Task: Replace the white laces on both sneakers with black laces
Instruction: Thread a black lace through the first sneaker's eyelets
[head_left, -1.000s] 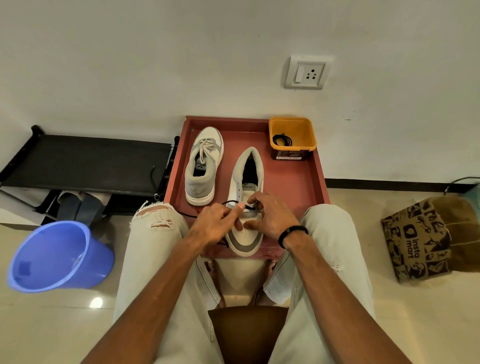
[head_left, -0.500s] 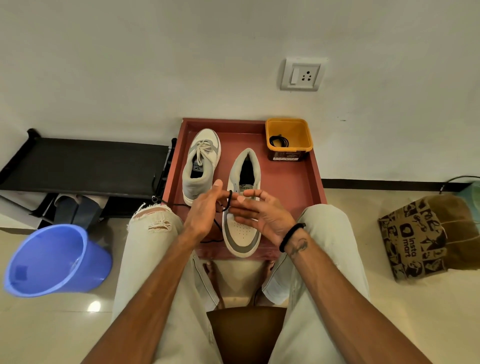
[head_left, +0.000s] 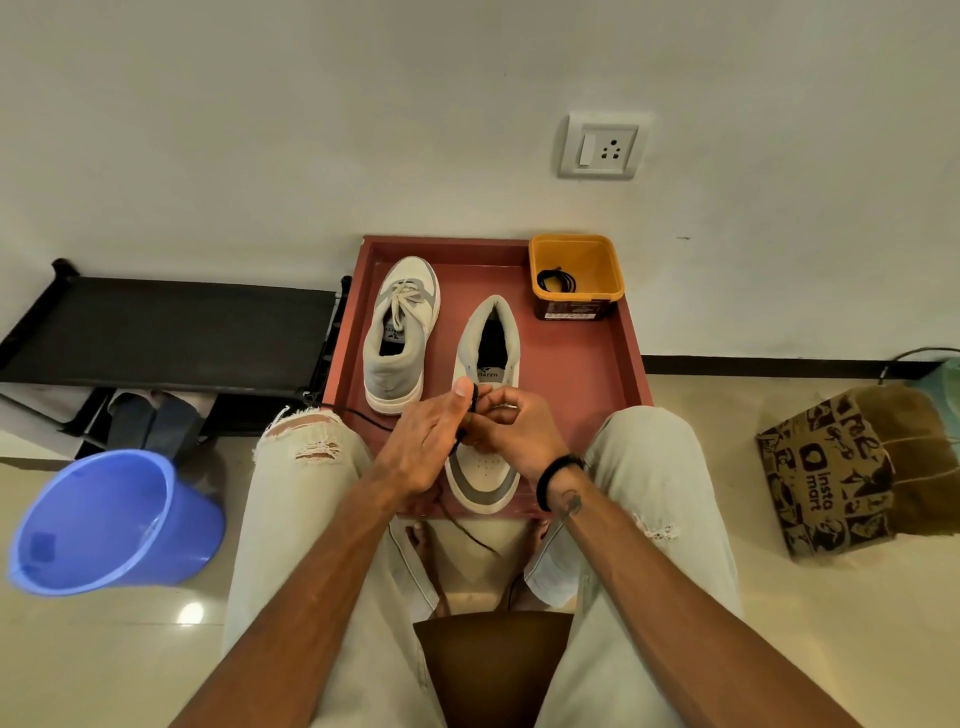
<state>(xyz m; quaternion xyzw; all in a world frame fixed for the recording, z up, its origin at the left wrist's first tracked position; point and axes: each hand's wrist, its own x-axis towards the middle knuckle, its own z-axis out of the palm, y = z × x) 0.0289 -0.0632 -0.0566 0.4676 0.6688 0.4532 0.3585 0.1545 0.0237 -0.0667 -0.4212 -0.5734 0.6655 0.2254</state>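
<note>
Two grey and white sneakers stand on a red tray. The left sneaker has its white laces tied. The right sneaker has no white laces and its toe points toward me. Both my hands are over its eyelets. My left hand pinches a black lace between thumb and fingers, and my right hand pinches the same lace beside it. The lace trails down off the tray's near edge and another stretch runs left across my knee. A second black lace lies coiled in an orange tub.
A blue bucket stands on the floor at left, next to a low black rack. A printed paper bag sits at right. The tray is against a white wall with a socket. A brown stool shows between my legs.
My hands rose off the sneaker's front eyelets with the black lace. The right hand, spread out half a second ago, has curled back onto the lace beside the left hand.
</note>
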